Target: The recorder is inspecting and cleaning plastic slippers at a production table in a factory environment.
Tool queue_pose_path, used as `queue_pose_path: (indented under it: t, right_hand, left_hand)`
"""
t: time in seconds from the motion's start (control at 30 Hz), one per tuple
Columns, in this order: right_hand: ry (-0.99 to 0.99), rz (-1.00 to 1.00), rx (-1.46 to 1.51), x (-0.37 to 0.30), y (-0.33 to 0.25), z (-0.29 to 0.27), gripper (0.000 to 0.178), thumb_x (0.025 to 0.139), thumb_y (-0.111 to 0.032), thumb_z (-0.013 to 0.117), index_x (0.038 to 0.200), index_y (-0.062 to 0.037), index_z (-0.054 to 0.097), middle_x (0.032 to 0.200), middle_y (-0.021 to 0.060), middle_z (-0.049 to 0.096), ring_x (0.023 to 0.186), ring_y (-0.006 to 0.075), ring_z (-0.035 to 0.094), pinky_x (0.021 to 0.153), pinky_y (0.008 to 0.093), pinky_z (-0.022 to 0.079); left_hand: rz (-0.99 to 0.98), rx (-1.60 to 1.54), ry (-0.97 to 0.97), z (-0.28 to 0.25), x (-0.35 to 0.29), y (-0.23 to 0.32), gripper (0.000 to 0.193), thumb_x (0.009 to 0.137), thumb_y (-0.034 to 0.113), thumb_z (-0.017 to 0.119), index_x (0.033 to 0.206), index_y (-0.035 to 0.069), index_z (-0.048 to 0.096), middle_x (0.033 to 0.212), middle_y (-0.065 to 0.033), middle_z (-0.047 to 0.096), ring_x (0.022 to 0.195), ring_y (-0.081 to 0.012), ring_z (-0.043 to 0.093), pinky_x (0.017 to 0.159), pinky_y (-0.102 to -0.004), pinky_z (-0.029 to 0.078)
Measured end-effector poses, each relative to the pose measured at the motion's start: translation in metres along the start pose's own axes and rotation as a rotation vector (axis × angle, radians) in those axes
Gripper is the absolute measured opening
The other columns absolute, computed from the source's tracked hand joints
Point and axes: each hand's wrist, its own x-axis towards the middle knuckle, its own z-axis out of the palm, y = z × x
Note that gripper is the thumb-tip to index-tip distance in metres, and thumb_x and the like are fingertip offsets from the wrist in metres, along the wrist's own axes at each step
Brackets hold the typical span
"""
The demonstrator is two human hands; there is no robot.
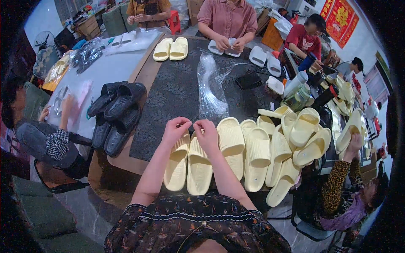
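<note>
Just above the toe ends of a pair of cream slide slippers, my left hand [179, 127] and my right hand [206, 134] are close together. The fingertips of each are pinched, and whatever they hold is too small to make out. Beneath them lie the left slipper [174, 173] and the right slipper [199, 173], side by side with heels toward me, their straps partly hidden by my hands. Right beside these stands another cream slipper [231, 141]. Beyond my hands lies a bundle of thin clear plastic strands [209, 84] in a clear bag.
A heap of cream slippers [291, 143] covers the table's right side. Dark grey slippers [120, 111] are stacked at the left edge. A finished-looking cream pair [170, 49] sits far left; bottles [296, 82] and a black pouch [248, 79] are far right. Several people work around.
</note>
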Motion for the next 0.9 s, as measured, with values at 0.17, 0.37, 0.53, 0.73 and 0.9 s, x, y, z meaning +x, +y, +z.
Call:
queue_pose_path:
  t: [0.17, 0.37, 0.53, 0.73, 0.9]
  right_hand:
    - [-0.019, -0.017, -0.023, 0.001, 0.000, 0.002, 0.010, 0.085, -0.012, 0.066, 0.087, -0.0030, 0.062, 0.082, 0.0098, 0.060, 0.080, 0.0265, 0.058, 0.074, 0.0371, 0.046]
    - [-0.036, -0.034, -0.034, 0.000, 0.001, -0.001, 0.009, 0.086, -0.011, 0.064, 0.087, -0.0025, 0.061, 0.082, 0.0102, 0.059, 0.079, 0.0273, 0.057, 0.072, 0.0376, 0.045]
    - [-0.030, -0.019, -0.022, 0.000, 0.000, 0.000, 0.007, 0.085, -0.010, 0.064, 0.086, -0.0048, 0.060, 0.081, 0.0088, 0.059, 0.078, 0.0268, 0.057, 0.070, 0.0381, 0.046]
    - [-0.001, 0.009, -0.006, -0.001, -0.005, 0.000, 0.009, 0.086, -0.011, 0.065, 0.088, -0.0036, 0.061, 0.082, 0.0094, 0.061, 0.075, 0.0253, 0.059, 0.069, 0.0360, 0.047]
    - [-0.049, 0.186, 0.100, -0.001, -0.004, 0.000, 0.012, 0.087, -0.015, 0.066, 0.090, -0.0036, 0.062, 0.080, 0.0092, 0.060, 0.068, 0.0221, 0.058, 0.063, 0.0335, 0.047]
  left_hand:
    - [-0.002, 0.007, -0.016, -0.003, 0.000, -0.005, 0.015, 0.085, 0.014, 0.071, 0.093, 0.002, 0.071, 0.079, -0.0011, 0.067, 0.070, -0.0073, 0.059, 0.064, -0.0245, 0.048]
    - [0.032, 0.057, -0.030, 0.001, 0.000, -0.005, 0.014, 0.084, 0.014, 0.071, 0.093, 0.002, 0.071, 0.079, -0.0023, 0.068, 0.071, -0.0079, 0.060, 0.065, -0.0249, 0.049]
    - [0.105, 0.116, -0.020, 0.001, 0.000, -0.007, 0.015, 0.083, 0.015, 0.072, 0.091, 0.002, 0.071, 0.080, -0.0030, 0.069, 0.071, -0.0081, 0.061, 0.065, -0.0251, 0.049]
    - [-0.009, 0.095, -0.009, 0.003, -0.002, -0.004, 0.016, 0.084, 0.016, 0.072, 0.090, 0.001, 0.071, 0.075, -0.0031, 0.069, 0.066, -0.0076, 0.060, 0.062, -0.0246, 0.049]
    - [-0.056, -0.005, 0.013, 0.000, -0.001, -0.001, 0.014, 0.085, 0.013, 0.070, 0.091, 0.001, 0.071, 0.075, 0.0000, 0.066, 0.066, -0.0054, 0.057, 0.061, -0.0230, 0.047]
